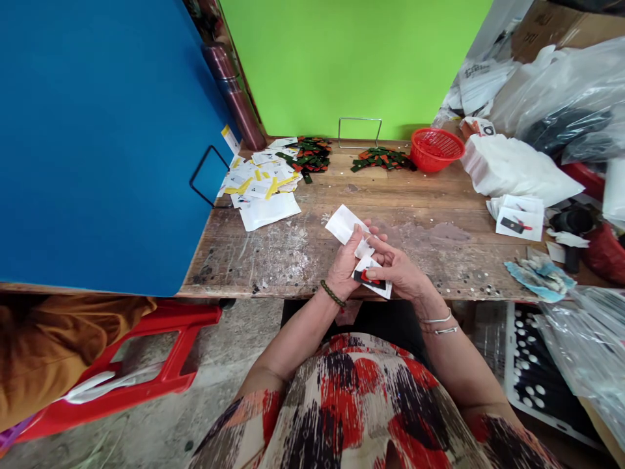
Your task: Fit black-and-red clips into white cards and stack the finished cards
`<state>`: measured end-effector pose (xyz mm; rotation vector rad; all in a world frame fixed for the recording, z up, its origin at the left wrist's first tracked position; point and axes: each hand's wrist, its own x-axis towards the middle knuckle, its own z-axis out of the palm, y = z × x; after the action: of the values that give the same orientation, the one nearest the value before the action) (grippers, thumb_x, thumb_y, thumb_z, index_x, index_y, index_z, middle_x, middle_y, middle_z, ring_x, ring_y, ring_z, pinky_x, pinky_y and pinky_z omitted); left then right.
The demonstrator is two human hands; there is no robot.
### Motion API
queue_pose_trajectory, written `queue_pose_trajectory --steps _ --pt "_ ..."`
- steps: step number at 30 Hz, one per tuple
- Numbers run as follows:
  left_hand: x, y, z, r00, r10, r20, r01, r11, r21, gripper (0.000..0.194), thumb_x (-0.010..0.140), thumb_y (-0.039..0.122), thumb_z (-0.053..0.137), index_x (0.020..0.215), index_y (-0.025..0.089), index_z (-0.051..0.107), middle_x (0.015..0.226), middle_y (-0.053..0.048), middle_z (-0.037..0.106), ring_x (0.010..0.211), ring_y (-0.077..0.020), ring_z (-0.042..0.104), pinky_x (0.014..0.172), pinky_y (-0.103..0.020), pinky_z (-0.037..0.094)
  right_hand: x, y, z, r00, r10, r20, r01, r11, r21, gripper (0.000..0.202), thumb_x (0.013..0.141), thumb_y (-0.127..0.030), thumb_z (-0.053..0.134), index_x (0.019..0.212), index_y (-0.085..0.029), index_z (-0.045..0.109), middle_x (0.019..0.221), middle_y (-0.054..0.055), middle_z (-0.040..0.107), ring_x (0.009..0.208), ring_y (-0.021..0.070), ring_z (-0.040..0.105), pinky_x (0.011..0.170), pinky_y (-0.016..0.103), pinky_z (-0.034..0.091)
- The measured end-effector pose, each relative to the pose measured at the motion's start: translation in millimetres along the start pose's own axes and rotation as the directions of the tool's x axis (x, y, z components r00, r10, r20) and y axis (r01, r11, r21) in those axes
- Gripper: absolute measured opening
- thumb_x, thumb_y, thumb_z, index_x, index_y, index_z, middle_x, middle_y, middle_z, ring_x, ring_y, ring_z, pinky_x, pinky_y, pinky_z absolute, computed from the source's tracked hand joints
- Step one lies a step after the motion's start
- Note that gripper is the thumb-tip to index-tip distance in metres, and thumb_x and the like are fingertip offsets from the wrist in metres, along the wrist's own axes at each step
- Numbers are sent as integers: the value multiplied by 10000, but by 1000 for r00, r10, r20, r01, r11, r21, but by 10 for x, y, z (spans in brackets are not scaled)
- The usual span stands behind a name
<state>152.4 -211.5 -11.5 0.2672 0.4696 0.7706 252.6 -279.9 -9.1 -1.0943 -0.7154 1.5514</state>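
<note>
Above the table's near edge, my left hand (346,262) is closed on a white paper sleeve (343,222), its thumb lying on top. My right hand (401,272) pinches a small white card (383,291) beside the left palm. A black and red piece (364,279) lies on that card under my right thumb; I cannot tell whether it is printed or a real object. The right fingertips reach to the sleeve's lower end, and the fingers partly cover both papers.
White and yellow papers (263,179) lie heaped at left, near dark green and orange pieces (312,155). A similar pile (381,158) is beside a red basket (436,151). Printed cards (520,220) and a blue rag (540,273) lie at right. Blue (97,143) and green (351,65) boards border the table.
</note>
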Motion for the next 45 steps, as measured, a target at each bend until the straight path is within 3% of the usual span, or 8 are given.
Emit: queue_pose_trajectory --steps 9,18,21,24,29,34,37,45 --pt "3 -46 27 999 47 2 -47 999 -26 201 941 337 583 1055 188 654 1135 -73 721 1201 -242 634 1062 -445 482 -72 -30 -29 985 13 172 -2 998 -64 1281 596 -200 904 1583 -285 92 708 -55 685 551 109 619 504 185 499" --pt "66 -27 -40 996 42 -73 -44 998 -34 153 940 227 573 1028 151 672 965 -59 742 826 -167 729 978 -424 541 -104 9 -147 901 164 401 -151 987 -63 1242 614 -177 889 1577 -241 108 682 -64 680 509 89 602 436 136 415" --pt "135 15 -85 988 84 -131 -88 996 -30 152 958 244 547 969 151 666 848 -27 720 678 -122 695 881 -360 577 -154 -41 -199 952 163 260 -153 987 -59 1049 600 -202 889 1496 -198 344 683 -52 683 504 91 600 456 164 444" --pt "163 40 -86 980 119 -156 -126 992 -34 163 964 264 541 984 158 664 853 -23 704 706 -112 691 871 -321 569 -191 -53 -178 991 -62 -120 54 996 -70 823 584 -249 902 1307 -189 514 728 -24 708 567 125 641 537 227 514" --pt "149 -19 -19 979 121 -162 -127 991 -28 187 947 322 571 993 164 661 877 -30 698 799 -137 700 952 -352 525 -142 71 -7 713 -468 -521 351 883 -312 565 613 -320 889 1046 -213 543 762 -13 706 640 143 651 623 271 537" --pt "130 -79 41 986 110 -127 -111 994 -4 221 940 376 570 1000 181 655 941 -46 719 973 -195 708 1002 -376 493 -47 223 98 599 -561 -572 396 828 -398 485 647 -318 859 984 -228 522 791 -11 691 685 140 648 648 266 530" --pt "115 -93 60 990 112 -86 -112 994 0 230 948 382 553 1001 181 651 930 -47 724 951 -202 714 948 -369 524 -15 260 101 619 -532 -578 386 847 -366 475 646 -319 854 969 -226 518 788 -14 690 678 139 647 638 263 529" --pt "87 -135 49 998 50 -30 -50 999 -17 282 901 380 636 1080 162 659 998 -90 736 976 -224 718 941 -397 547 14 153 13 838 -281 -468 249 960 -131 556 526 -337 915 898 -213 521 713 -28 702 581 131 633 563 258 510"
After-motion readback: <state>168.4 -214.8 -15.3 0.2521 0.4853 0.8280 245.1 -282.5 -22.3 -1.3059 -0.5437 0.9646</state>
